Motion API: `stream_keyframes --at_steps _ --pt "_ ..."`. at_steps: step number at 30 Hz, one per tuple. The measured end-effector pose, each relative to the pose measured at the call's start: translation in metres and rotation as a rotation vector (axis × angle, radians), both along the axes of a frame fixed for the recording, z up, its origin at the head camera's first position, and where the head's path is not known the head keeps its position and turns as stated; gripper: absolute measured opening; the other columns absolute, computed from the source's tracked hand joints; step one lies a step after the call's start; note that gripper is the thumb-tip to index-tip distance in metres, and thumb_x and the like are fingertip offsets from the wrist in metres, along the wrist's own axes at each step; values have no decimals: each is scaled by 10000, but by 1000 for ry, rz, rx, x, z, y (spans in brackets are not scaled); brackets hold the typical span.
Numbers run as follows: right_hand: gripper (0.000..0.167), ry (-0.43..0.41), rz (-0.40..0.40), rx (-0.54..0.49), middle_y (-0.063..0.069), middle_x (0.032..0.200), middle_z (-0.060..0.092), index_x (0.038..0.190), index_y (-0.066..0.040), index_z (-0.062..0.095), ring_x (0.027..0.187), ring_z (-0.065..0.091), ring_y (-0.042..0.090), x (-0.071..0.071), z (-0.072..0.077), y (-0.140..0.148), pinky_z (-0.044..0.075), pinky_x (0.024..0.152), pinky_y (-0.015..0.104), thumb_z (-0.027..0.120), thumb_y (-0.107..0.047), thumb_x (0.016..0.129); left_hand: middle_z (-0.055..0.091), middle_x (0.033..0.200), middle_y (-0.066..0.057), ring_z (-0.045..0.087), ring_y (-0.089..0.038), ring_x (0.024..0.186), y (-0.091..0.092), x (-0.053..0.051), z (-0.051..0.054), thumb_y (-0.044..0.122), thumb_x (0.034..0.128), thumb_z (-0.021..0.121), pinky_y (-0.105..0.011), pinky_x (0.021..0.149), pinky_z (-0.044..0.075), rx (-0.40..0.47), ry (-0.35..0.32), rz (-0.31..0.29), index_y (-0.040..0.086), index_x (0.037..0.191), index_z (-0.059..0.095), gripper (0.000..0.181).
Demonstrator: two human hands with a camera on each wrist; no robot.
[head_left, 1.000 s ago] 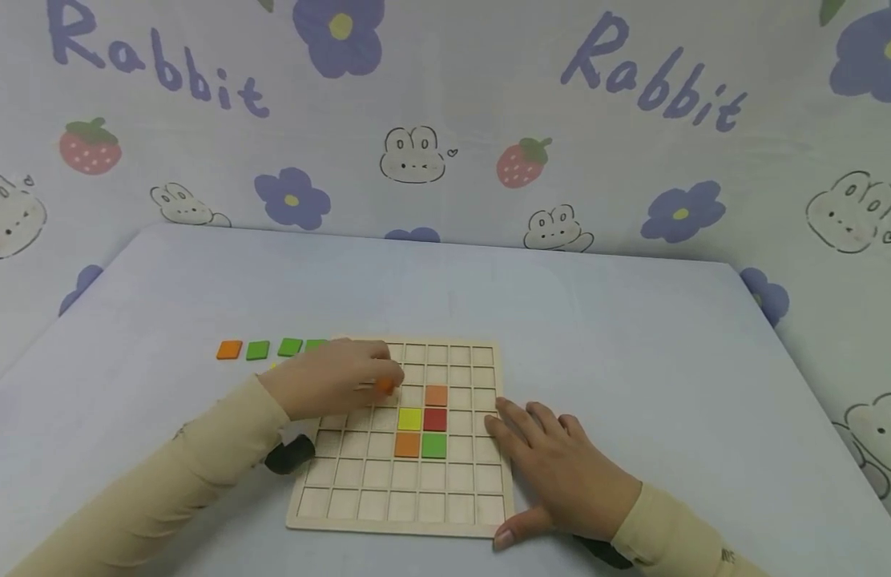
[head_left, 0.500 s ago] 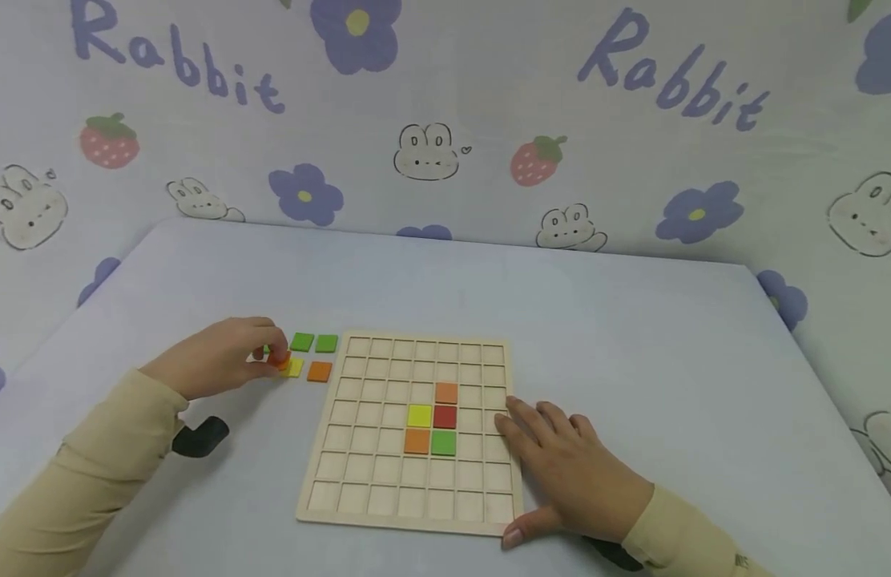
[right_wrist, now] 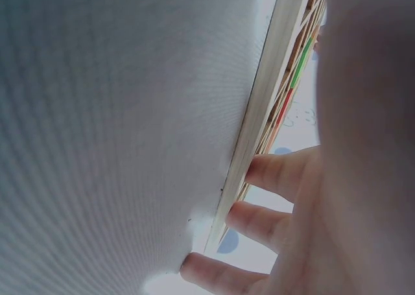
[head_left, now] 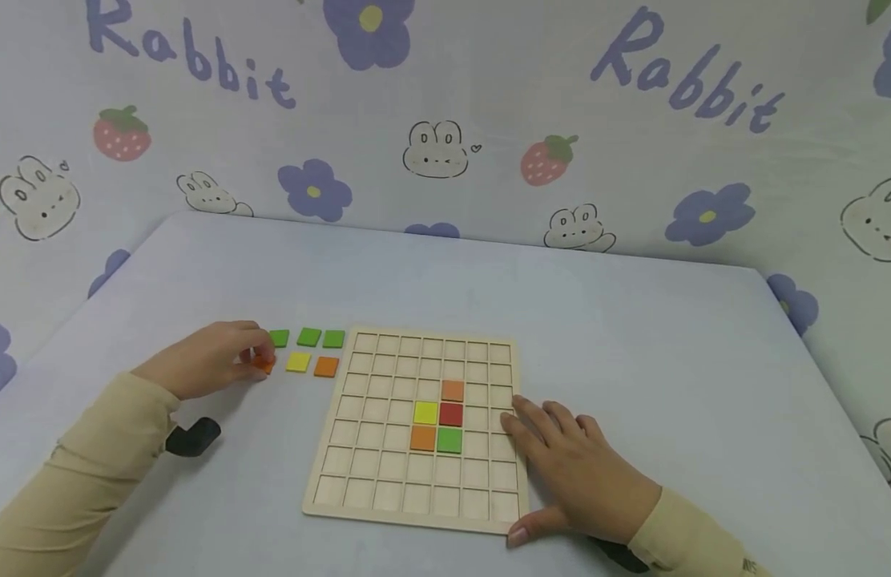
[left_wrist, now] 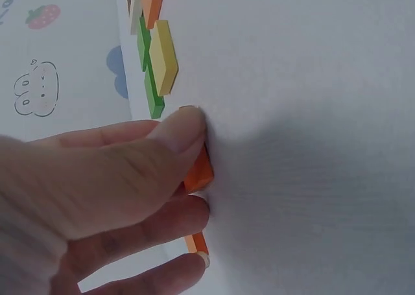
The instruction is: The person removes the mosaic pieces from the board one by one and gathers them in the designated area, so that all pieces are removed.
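Note:
My left hand [head_left: 211, 357] is at the left of the loose tiles, its thumb and fingers pinching an orange tile [head_left: 264, 365] at the table surface. The left wrist view shows the thumb over this orange tile [left_wrist: 200, 172], with another orange tile [left_wrist: 196, 243] partly hidden behind the fingers. My right hand [head_left: 582, 469] rests with spread fingers against the right edge of a wooden grid board [head_left: 417, 522]. On the board lie a yellow tile [head_left: 425, 413], a red tile [head_left: 450, 414], a green tile [head_left: 449, 440] and two orange tiles [head_left: 422, 438].
Between the left hand and the board lie several green tiles [head_left: 309, 336] in a row, with a yellow tile [head_left: 297, 362] and an orange tile [head_left: 326, 367] in front. A printed cloth [head_left: 489, 104] hangs behind the white table [head_left: 597, 320].
My left hand has carried an orange tile from over the board leftward to the loose tiles, then slightly away from the yellow one. The right hand has stayed at the board's edge.

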State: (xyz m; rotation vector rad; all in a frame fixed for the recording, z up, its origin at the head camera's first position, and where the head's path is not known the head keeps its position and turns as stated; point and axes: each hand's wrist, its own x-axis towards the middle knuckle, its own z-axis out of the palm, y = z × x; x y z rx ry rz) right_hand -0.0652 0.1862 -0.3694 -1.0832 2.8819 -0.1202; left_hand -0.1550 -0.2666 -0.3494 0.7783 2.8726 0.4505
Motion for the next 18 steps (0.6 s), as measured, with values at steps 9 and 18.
stream_keyframes --at_steps 9,18 --pt "1183 -3 -1 -8 140 1501 331 1459 -88 357 1261 400 370 0 0 1 401 865 561 395 -914 614 618 883 96 582 -123 853 2 4 0 55 784 767 -345 780 524 -19 15 23 165 916 676 194" --pt "1182 -25 0 -14 145 1500 331 1456 -78 358 1265 395 368 0 1 1 401 868 565 405 -909 616 632 995 42 595 -130 847 18 5 19 132 813 759 -337 749 520 -51 65 -15 170 963 680 174"
